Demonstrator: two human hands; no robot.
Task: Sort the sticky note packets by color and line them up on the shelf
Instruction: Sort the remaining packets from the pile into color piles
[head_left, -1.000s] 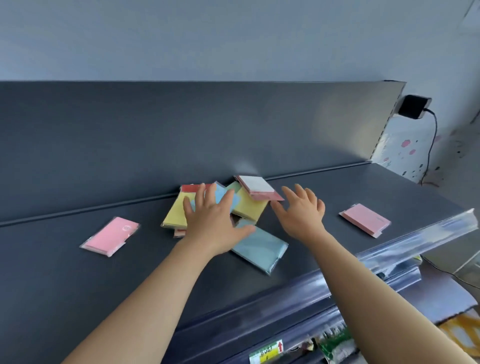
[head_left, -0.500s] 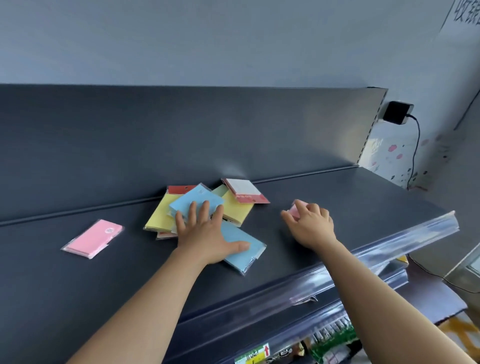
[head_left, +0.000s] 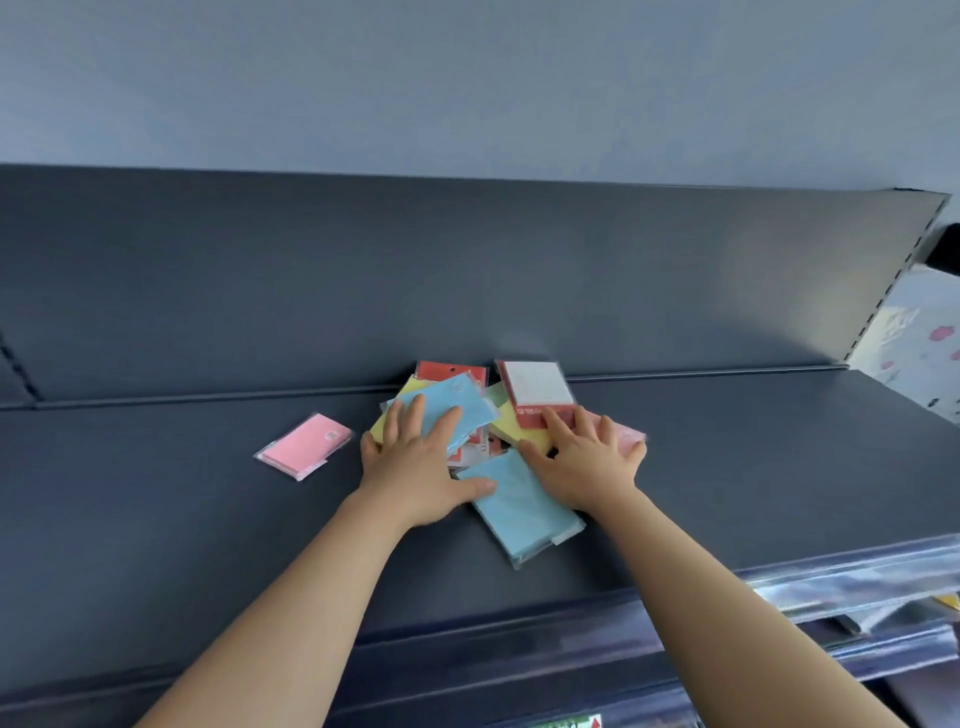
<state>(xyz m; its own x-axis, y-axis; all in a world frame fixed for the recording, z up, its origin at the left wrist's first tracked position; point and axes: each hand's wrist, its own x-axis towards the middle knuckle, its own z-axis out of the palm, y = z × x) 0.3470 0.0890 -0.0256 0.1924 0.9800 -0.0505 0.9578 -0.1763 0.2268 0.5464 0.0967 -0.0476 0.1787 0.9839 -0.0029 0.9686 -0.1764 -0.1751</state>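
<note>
On the dark shelf (head_left: 156, 519), a loose pile of sticky note packets lies against the back panel (head_left: 363, 286), a little right of centre.

The left hand (head_left: 415, 467) lies flat on the pile's nine o'clock side. Its fingers (head_left: 415, 415) are straight and spread, pressing on the upper blue packet (head_left: 462, 402), and the thumb points to three o'clock, touching the lower blue packet (head_left: 524, 512). That lower packet sticks out of the pile at six o'clock, tilted, between the two wrists.

The right hand (head_left: 587, 462) lies flat on the three o'clock side. Its fingers (head_left: 555, 423) are released and spread over a pink packet (head_left: 626, 436), whose edge shows beyond the knuckles. The fingertips touch the red lower edge of the white packet (head_left: 535, 389). Neither hand grasps anything.

At the pile's twelve o'clock, a red packet (head_left: 449, 371) and the white packet sit against the back panel. A yellow packet (head_left: 382, 428) shows under the upper blue one, and another yellow one (head_left: 506, 426) shows beside the right thumb.

A lone pink packet (head_left: 306, 446) lies apart at nine o'clock of the pile, tilted. A clear price rail (head_left: 857, 577) runs along the shelf's front edge at four o'clock.
</note>
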